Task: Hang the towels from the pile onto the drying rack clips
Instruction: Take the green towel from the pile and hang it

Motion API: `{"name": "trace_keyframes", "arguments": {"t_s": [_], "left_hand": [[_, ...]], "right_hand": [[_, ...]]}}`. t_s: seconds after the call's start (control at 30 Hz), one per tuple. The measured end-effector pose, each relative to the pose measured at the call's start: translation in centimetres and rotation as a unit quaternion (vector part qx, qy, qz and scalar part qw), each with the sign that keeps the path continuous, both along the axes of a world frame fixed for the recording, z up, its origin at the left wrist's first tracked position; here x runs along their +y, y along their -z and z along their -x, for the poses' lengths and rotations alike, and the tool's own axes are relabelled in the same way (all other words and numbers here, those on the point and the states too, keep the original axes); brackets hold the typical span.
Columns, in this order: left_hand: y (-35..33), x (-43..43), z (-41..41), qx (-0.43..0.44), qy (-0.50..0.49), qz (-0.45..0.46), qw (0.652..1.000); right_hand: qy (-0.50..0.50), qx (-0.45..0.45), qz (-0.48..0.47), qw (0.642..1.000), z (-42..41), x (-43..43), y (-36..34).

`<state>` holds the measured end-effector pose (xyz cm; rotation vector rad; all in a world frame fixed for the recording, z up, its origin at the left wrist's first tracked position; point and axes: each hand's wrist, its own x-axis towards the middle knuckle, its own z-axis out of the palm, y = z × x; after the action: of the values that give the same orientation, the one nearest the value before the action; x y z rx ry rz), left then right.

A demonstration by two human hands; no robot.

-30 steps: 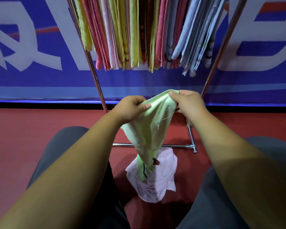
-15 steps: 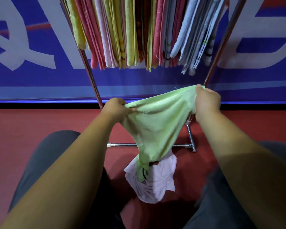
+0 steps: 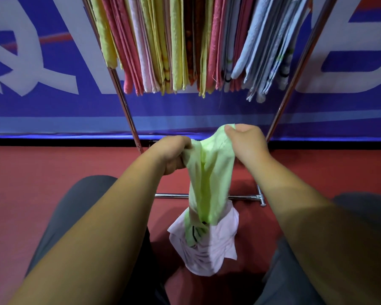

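My left fingers [image 3: 182, 144] are curled tight round one end of the green towel [image 3: 209, 172]. My right fingers [image 3: 240, 130] pinch its top edge just beside them, a little higher. The towel hangs bunched below both grips, its lower end touching the pink towel [image 3: 209, 254] on the floor [image 3: 53, 172] between my knees. Above my fingers, the rack [image 3: 127, 106] carries a packed row of hung towels [image 3: 178, 45].

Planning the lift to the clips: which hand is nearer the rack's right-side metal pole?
Right. The right hand grips the green towel just left of the right-side pole; the left hand grips the towel's other end, farther left, nearer the opposite pole.
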<state>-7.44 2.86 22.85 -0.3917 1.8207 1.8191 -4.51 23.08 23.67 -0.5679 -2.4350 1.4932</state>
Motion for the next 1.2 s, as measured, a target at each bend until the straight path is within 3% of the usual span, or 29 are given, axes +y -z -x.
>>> {"name": "trace_keyframes", "arguments": {"t_s": [0.23, 0.47, 1.0, 1.2], "left_hand": [[0.2, 1.7, -0.5, 0.011, 0.061, -0.006, 0.998], [0.7, 2.7, 0.0, -0.005, -0.018, -0.025, 1.000], [0.3, 3.1, 0.5, -0.032, -0.074, -0.026, 0.996], [0.3, 3.0, 0.4, -0.047, -0.054, -0.026, 0.997]], "right_hand": [[-0.154, -0.009, -0.182, 0.971, -0.4, -2.9, 1.3], [-0.217, -0.040, -0.265, 0.939, -0.4, -3.3, 2.1], [-0.291, -0.055, -0.237, 0.925, -1.2, -2.8, 2.2], [-0.299, -0.064, -0.231, 0.924, -1.4, -2.7, 2.2]]}}
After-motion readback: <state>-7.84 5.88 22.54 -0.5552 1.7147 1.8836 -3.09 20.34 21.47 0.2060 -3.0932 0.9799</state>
